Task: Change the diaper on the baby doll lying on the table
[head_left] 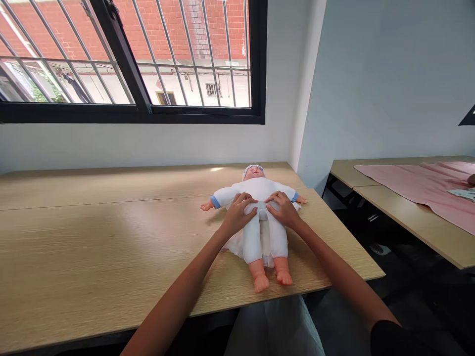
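A doll (260,186) is lying face-up under both hands, the left hand (238,213) and right hand (285,210) touching its waist from either side, fingers curling inward; whether they are clamping anything, I cannot tell. Below the left hand, a white cloth (234,243) is lying on the table (111,252).

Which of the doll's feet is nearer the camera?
The foot on the same side as the left hand: it reaches closer to the camera than the other foot, on the side of the right hand.
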{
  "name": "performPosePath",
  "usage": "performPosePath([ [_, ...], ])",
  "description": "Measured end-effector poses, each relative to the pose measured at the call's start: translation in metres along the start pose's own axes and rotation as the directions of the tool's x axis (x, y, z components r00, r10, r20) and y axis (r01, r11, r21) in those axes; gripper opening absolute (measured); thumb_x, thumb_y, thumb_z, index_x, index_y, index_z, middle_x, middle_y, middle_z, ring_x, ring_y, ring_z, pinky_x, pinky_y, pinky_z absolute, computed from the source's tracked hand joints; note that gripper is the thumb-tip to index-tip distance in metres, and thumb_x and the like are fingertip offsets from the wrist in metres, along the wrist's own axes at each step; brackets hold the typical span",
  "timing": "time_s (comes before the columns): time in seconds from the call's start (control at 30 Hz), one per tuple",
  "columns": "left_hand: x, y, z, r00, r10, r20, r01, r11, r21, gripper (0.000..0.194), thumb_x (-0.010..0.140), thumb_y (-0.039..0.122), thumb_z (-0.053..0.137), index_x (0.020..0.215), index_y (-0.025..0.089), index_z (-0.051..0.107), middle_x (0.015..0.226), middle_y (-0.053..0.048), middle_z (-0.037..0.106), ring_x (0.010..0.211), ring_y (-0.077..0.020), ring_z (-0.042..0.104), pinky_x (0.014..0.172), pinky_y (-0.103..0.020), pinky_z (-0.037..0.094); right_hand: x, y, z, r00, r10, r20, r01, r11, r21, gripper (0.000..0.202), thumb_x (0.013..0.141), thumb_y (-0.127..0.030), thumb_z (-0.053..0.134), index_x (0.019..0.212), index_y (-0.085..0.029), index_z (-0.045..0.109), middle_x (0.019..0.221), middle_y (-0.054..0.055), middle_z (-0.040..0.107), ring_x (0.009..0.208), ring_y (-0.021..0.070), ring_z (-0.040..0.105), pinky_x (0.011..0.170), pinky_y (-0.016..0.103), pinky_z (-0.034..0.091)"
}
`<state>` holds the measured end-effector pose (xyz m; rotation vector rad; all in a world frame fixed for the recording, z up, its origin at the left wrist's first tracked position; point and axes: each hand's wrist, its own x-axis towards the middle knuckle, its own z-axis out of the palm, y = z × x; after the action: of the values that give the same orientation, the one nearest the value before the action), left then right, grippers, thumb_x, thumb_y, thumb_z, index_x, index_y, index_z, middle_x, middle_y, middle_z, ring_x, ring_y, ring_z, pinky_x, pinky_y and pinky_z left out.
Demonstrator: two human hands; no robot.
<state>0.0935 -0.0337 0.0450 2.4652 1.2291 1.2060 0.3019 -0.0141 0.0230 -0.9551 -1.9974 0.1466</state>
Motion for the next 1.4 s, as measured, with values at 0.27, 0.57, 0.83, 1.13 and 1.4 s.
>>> performPosePath([
  [0.27, -0.001, -0.013, 0.008, 0.995, -0.097, -0.024, 0.096, 0.994, -0.048, 0.055, 0.084, 0.029, 0.060, 0.136, 0.019, 0.047, 0.143, -0.015, 0.046, 0.137, -0.0291, 0.040, 0.113, -0.049, 0.034, -0.002, 0.005, 0.005, 0.997, 0.003, 0.080, -0.013, 0.992, 0.129, 0.049, 0.092, -0.038, 0.054, 0.139, -0.023, 0.052, 0.146, 0.009, 0.049, 0.139, 0.0269, 0.040, 0.116, 0.049, 0.032],
  [0.57, -0.002, -0.016, 0.011, 0.994, -0.068, 0.083, 0.081, 0.984, -0.159, 0.040, 0.088, 0.026, 0.052, 0.125, 0.021, 0.064, 0.145, -0.009, 0.052, 0.144, -0.0297, 0.034, 0.117, -0.054, 0.030, -0.005, 0.006, 0.007, 0.987, -0.027, 0.156, -0.007, 0.977, 0.214, 0.045, 0.092, -0.040, 0.056, 0.134, -0.026, 0.060, 0.141, 0.006, 0.056, 0.142, 0.0279, 0.037, 0.117, 0.053, 0.028],
  [0.83, 0.003, -0.002, -0.008, 0.974, -0.226, -0.027, 0.186, 0.861, -0.474, 0.021, 0.084, 0.037, 0.064, 0.091, 0.021, 0.074, 0.103, -0.007, 0.076, 0.110, -0.0291, 0.066, 0.101, -0.047, 0.050, -0.002, -0.002, -0.006, 0.988, 0.145, -0.054, -0.117, 0.930, 0.349, 0.025, 0.090, -0.038, 0.056, 0.087, -0.023, 0.075, 0.094, 0.006, 0.074, 0.099, 0.0239, 0.064, 0.095, 0.042, 0.048],
  [1.13, -0.002, -0.023, 0.003, 0.971, -0.238, 0.023, 0.229, 0.899, -0.372, 0.045, 0.084, 0.044, 0.065, 0.124, 0.025, 0.062, 0.141, -0.007, 0.056, 0.132, -0.0276, 0.049, 0.109, -0.043, 0.043, -0.003, 0.015, 0.004, 0.961, 0.273, -0.047, -0.237, 0.896, 0.376, 0.033, 0.082, -0.033, 0.060, 0.110, -0.020, 0.071, 0.121, 0.009, 0.067, 0.117, 0.0250, 0.059, 0.102, 0.042, 0.045],
  [1.4, -0.002, -0.021, 0.011, 0.977, -0.127, -0.169, 0.098, 0.981, -0.166, 0.011, 0.088, 0.027, 0.054, 0.081, 0.020, 0.060, 0.085, -0.004, 0.062, 0.084, -0.0204, 0.060, 0.081, -0.037, 0.050, -0.009, 0.014, 0.015, 0.958, 0.198, -0.210, -0.155, 0.966, 0.205, 0.019, 0.086, -0.026, 0.054, 0.091, -0.019, 0.071, 0.091, 0.008, 0.069, 0.089, 0.0227, 0.064, 0.085, 0.039, 0.051],
])
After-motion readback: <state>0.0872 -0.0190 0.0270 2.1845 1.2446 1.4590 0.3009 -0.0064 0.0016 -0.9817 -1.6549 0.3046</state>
